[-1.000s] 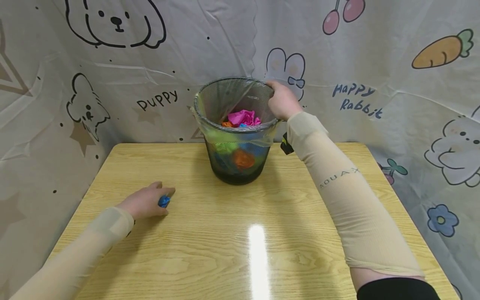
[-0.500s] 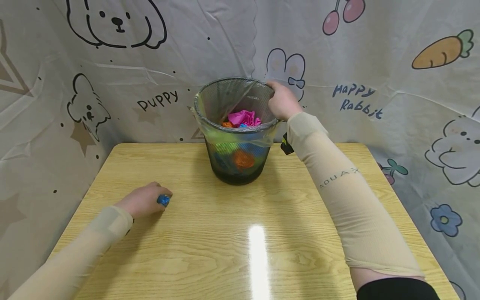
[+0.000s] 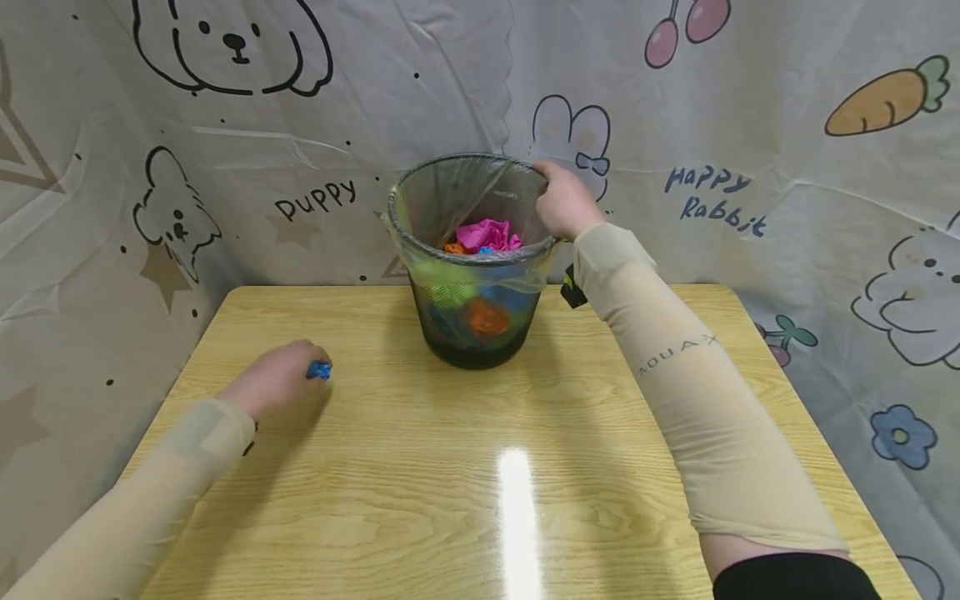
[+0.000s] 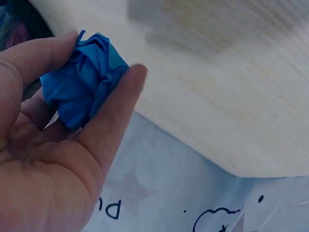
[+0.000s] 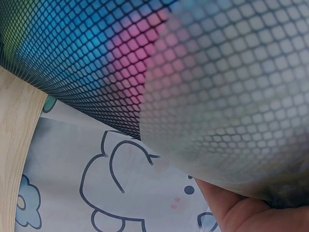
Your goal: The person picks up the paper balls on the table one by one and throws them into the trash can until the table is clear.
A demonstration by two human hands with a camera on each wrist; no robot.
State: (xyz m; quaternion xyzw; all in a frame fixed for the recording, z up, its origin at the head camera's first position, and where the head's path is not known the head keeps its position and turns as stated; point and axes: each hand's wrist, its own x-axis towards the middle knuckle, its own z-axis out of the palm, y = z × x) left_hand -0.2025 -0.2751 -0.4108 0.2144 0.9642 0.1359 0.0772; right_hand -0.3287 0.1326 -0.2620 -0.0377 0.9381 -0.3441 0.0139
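Observation:
A crumpled blue paper ball (image 4: 87,79) is pinched between the thumb and fingers of my left hand (image 3: 281,377), which hovers over the left part of the table. In the head view only a bit of the blue paper ball (image 3: 318,370) shows past the fingers. My right hand (image 3: 566,200) grips the right rim of a black mesh wastebasket (image 3: 476,346), lined with a clear plastic bag. Inside the basket lie a pink crumpled paper (image 3: 487,236), an orange one (image 3: 487,318) and more in blue and green. In the right wrist view, the mesh (image 5: 87,53) fills the upper part.
The basket stands upright at the back middle of a wooden table (image 3: 420,492). Behind and at both sides hangs a printed cloth (image 3: 450,83) with cartoon drawings, close to the table's back edge.
My left hand has closed its fingers on the blue paper ball and moved it up off the table, slightly away and to the left. The right hand and basket have stayed put.

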